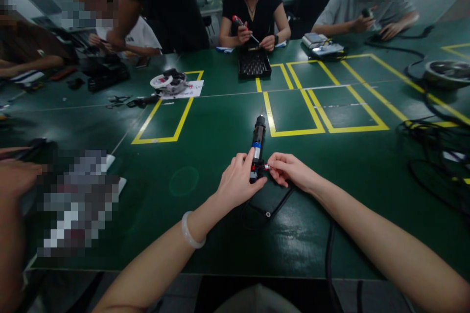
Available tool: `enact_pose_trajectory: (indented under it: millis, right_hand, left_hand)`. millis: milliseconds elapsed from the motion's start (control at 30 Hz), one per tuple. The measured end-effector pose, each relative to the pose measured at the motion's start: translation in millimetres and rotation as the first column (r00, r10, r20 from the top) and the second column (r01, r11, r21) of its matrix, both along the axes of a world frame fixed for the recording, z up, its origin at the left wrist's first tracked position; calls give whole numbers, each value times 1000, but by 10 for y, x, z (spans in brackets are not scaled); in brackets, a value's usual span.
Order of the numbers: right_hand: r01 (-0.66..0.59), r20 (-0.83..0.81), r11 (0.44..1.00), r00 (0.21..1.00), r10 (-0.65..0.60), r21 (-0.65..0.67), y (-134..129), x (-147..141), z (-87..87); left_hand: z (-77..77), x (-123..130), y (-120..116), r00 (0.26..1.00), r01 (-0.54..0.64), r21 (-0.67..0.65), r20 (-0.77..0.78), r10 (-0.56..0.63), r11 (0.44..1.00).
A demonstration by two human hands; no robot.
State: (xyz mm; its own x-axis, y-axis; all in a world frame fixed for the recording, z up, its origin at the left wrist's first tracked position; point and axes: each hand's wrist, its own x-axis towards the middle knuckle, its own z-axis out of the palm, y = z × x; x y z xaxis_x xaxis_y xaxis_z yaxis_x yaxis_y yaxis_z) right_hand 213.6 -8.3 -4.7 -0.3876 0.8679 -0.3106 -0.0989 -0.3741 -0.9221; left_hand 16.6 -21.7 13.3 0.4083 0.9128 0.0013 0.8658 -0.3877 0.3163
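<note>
A slim black electric screwdriver [258, 132] with a blue ring and a silver band lies on the green table, its thin bit pointing away from me. My left hand [238, 176] grips its near end, the index finger along the barrel and the thumb by the base. On the other side, my right hand [290, 168] pinches a small red-and-white piece [267, 167] right against the screwdriver's side; its kind is too small to make out. Below both hands a black cord [281, 203] with a small metal ring lies on the tabletop.
Yellow tape [297, 133] marks boxes on the table [216, 127]. Opposite, a person holds a red screwdriver [240, 23] over a black tray [254, 64]. Tangled black cables [428, 142] lie at right, a white-and-dark part [169, 82] back left. Another person's hand [22, 176] is at left.
</note>
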Motion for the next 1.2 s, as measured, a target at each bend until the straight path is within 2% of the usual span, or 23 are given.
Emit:
enact_pose_trajectory:
  millis: [100,233,400,500,700,900,1033,1067,1200]
  right_hand:
    - [-26,10,999,1000,26,21,-8,8,11]
    - [-92,12,986,996,91,137,-2,33,19]
    - [-185,18,943,982,187,278,18,81,-4]
    - [-233,78,915,972,220,329,17,89,-20]
    - [-246,267,874,953,141,418,-22,53,-4]
    - [-262,391,867,916,86,424,-35,48,32]
    - [-255,461,787,886,-42,562,-24,52,48]
    - [-254,462,781,885,-50,571,-24,51,47]
    - [-225,387,843,922,21,489,-28,37,22]
  left_hand:
    - [9,0,-1,1000,-6,-7,5,6,1000]
    - [24,-1,-6,1000,-6,-21,6,6,1000]
    - [10,-13,-7,1000,-1,-19,11,1,1000]
    - [6,-16,-8,1000,-2,-14,12,2,1000]
    - [16,-4,-15,1000,-7,-5,4,7,1000]
    - [20,10,-34,999,-16,33,-36,17,999]
    - [22,15,-39,999,-7,50,-48,9,999]
    - [23,16,-39,999,-5,56,-50,8,998]
    - [28,27,-38,998,-1,58,-58,4,998]
